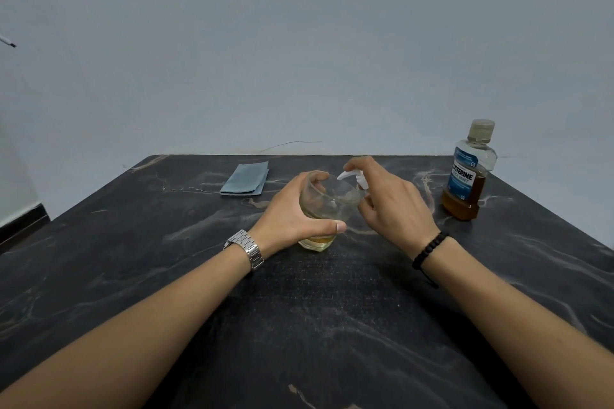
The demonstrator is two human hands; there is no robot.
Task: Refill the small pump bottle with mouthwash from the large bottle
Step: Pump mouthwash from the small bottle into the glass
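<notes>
Upper left of the frame: a thin white object with a dark tip (8, 42) projects in from the edge; what it is cannot be told.

Left of centre, toward the far edge of the dark marble-patterned tabletop (133, 259): a folded grey-blue cloth (245, 179) lies flat, well apart from the hands.

Centre of the frame: the left hand (292, 212), with a silver metal link watch (246, 249) on its wrist, is clamped round the small clear pump bottle (327, 206). Its thumb crosses the near side of the bottle and its fingers curl over the far upper edge. The bottle's base touches the tabletop. A shallow layer of pale yellow liquid shows at the bottom of the bottle; the rest of it looks clear.

Just right of centre: the right hand (392, 206), with a black beaded bracelet (428, 247) on its wrist, is at the white plastic pump head (354, 178) on top of the small bottle. Its fingers are bent round the pump head and collar, with the nozzle pointing toward the left of the frame. Whether the pump head is seated fully on the bottle cannot be told, as the hand hides the joint.

Right of the frame, near the far right corner of the tabletop: the large clear mouthwash bottle with a blue label and a translucent cap (470, 173) stands upright, cap on, well apart from both hands. Amber liquid fills roughly its lower half.

Behind the table, a plain pale grey wall (299, 43) fills the upper part of the frame.
</notes>
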